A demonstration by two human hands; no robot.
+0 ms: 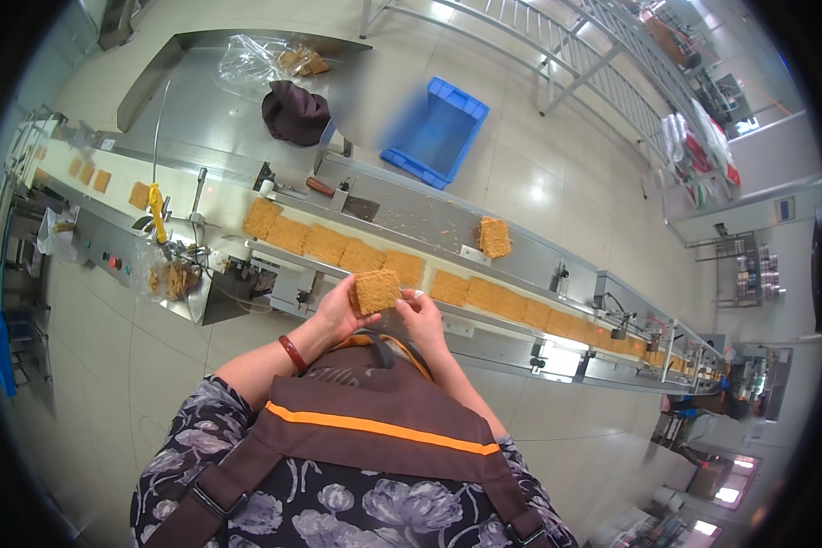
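A square golden block of dried noodles (377, 292) is held up in front of my body, just short of the conveyor. My left hand (340, 309) grips it from the left, with the thumb along its lower edge. At its right edge, the bent fingers and thumb of my right hand (419, 316) close on the lower corner. Beyond my hands, a row of similar noodle blocks (325, 245) lies on the pale conveyor belt (231, 239). The row goes on to the right with more blocks (493, 297), after a small gap beside my right hand.
Noodle blocks are stacked on the conveyor's far metal ledge (495, 237), among crumbs. Behind it, a blue crate (437, 132) stands on the floor. A steel table (187, 100) at the far left bears a dark cloth (295, 113) and a clear bag (249, 60). A control box (114, 260) sits left.
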